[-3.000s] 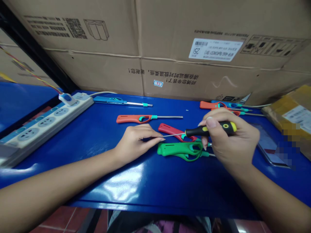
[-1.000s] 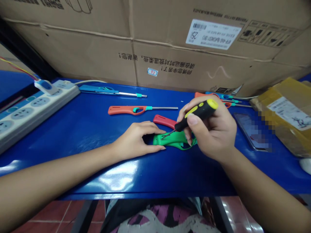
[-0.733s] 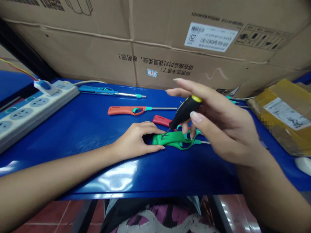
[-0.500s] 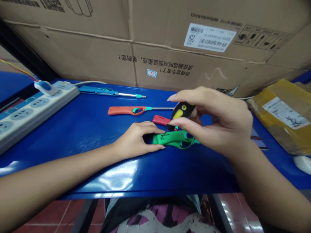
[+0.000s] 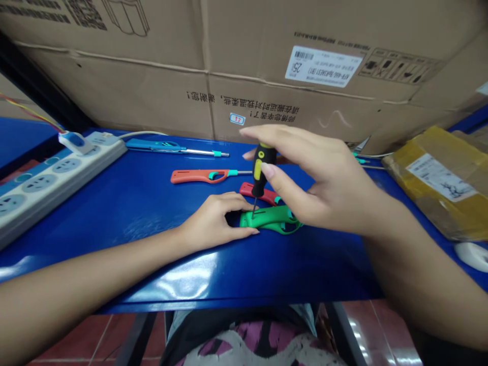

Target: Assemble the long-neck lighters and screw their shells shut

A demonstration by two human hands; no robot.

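My left hand (image 5: 221, 217) pinches the handle end of a green long-nosed lighter (image 5: 269, 218) lying flat on the blue table. In my right hand (image 5: 320, 178) is a short black and yellow screwdriver (image 5: 263, 170), held upright between thumb and fingers. Its thin tip touches the green handle just beyond my left fingers. The lighter's nozzle end is hidden behind my right hand. Directly behind it lies a red lighter (image 5: 249, 189), partly covered. Farther back are an orange lighter (image 5: 190, 176) and a blue one (image 5: 152, 145) with a metal nozzle.
A white power strip (image 5: 87, 157) with a plug in it runs along the left. The large cardboard box (image 5: 152, 91) walls off the back. At right sit a yellow-taped parcel (image 5: 430, 203) and a white rounded object (image 5: 471, 255). The blue table's (image 5: 190, 300) front edge is near my body.
The screwdriver has swung from leaning right to nearly upright, its tip staying on the green handle. My right hand moved left and up; my left hand has stayed in place.
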